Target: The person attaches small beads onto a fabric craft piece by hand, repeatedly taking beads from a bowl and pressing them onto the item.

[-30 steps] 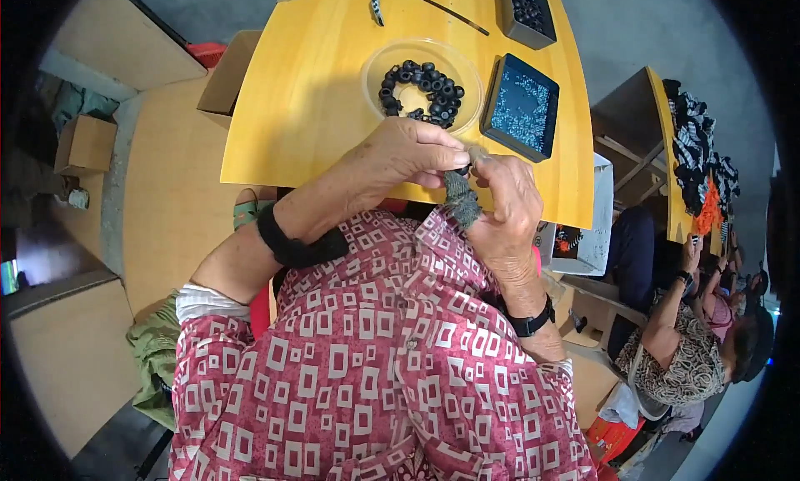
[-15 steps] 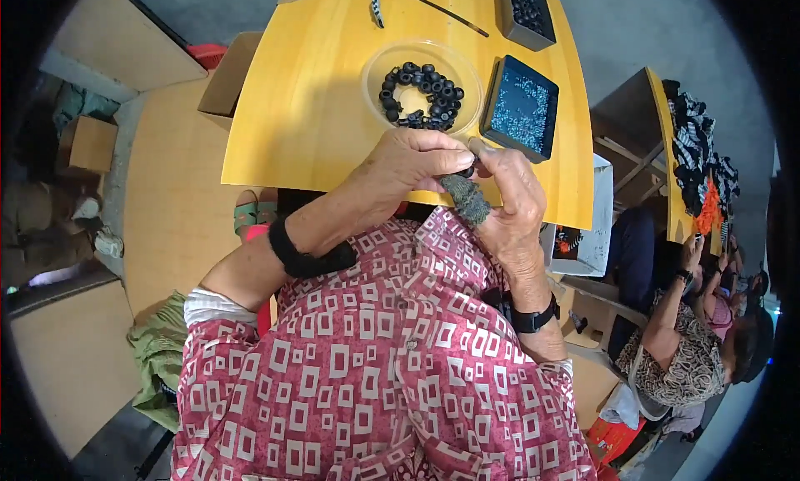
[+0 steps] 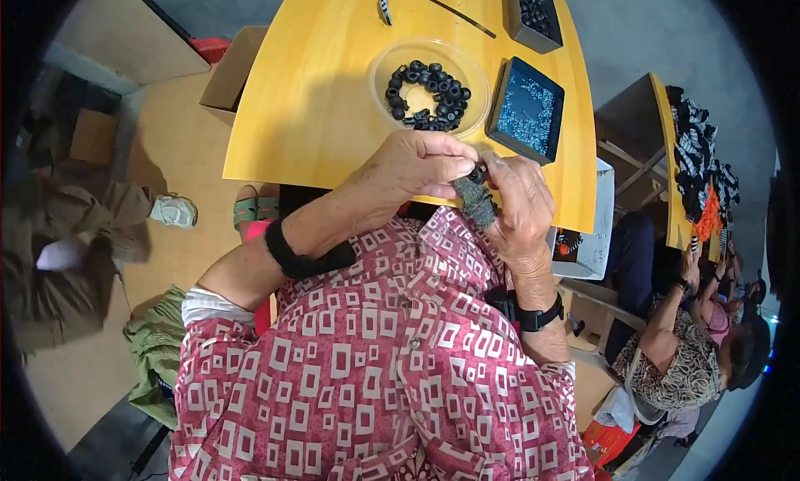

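Observation:
Above my lap, just off the table's near edge, both hands meet. My right hand [image 3: 523, 199] is closed round a dark grey, rough-textured fabric bundle [image 3: 477, 204]. My left hand [image 3: 412, 166] is closed in a pinch, thumb and forefinger together at the bundle's upper end. A small black piece shows there between the two hands; which fingers grip it I cannot tell. Beyond the hands stands a round clear dish [image 3: 374, 89] holding a ring of small black plastic pieces [image 3: 434, 82]. To its right lies a dark shallow tray [image 3: 505, 137] of tiny pale bits.
A grey box [image 3: 546, 42] of black pieces stands at the table's far right. Near it lies a thin black rod [image 3: 446, 7]. A white bin [image 3: 596, 260] is beside the table's right edge. Co-workers sit at a side table [image 3: 677, 218] on the right; another person's legs [image 3: 75, 252] are at left.
My hands stay together, with the right hand and bundle shifted slightly and the black piece more exposed. At left, another person's legs and shoe have moved closer. The view has shifted a little.

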Motion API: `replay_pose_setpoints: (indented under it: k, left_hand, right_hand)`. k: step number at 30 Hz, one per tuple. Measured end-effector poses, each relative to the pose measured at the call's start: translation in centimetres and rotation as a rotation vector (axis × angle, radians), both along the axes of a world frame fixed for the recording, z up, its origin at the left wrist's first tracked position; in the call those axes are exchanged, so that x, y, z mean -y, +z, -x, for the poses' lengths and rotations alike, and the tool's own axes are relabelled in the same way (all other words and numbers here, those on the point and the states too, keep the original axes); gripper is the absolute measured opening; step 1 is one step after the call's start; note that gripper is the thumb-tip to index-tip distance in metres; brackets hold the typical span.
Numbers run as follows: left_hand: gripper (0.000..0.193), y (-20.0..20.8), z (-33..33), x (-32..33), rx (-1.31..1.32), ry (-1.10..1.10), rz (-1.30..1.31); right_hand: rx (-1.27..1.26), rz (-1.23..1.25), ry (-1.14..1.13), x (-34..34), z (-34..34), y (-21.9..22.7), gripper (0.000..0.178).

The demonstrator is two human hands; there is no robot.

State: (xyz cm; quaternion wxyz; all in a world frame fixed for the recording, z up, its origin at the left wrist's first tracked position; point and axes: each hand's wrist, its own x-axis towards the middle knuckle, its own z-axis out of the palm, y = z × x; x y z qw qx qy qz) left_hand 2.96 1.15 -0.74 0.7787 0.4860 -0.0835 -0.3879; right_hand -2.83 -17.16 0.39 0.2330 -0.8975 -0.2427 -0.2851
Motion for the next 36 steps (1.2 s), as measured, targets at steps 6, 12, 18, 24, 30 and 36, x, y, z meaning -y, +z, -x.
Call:
replay_pose_setpoints:
  k: [6, 12, 18, 24, 30, 36]
  left_hand:
    - [0.026, 0.7, 0.3, 0.0, 0.211, 0.061, -0.046]
    - [0.031, 2.8, 0.3, 1.2, 0.133, 0.149, -0.018]
    - [0.044, 2.7, 0.1, 2.4, 0.119, 0.071, 0.212]
    - [0.058, 3.8, 0.6, 3.4, -0.092, 0.026, 0.301]
    - [0.048, 3.8, 0.6, 3.1, -0.242, 0.039, 0.419]
    - [0.054, 3.6, 0.8, 1.7, -0.176, 0.053, 0.244]
  right_hand:
    - [0.004, 0.012, -0.006, 0.3, 0.3, 0.0, 0.032]
    - [0.017, -0.082, 0.013, -1.3, 0.5, 1.5, 0.030]
    - [0.034, -0.054, 0.063, -1.9, -0.3, 2.4, 0.028]
    - [0.048, -0.030, 0.126, -1.6, -0.9, 1.9, 0.029]
    - [0.102, -0.033, 0.113, -1.9, -0.6, 2.9, 0.037]
    - [0.134, -0.048, 0.108, -0.8, -0.6, 2.4, 0.042]
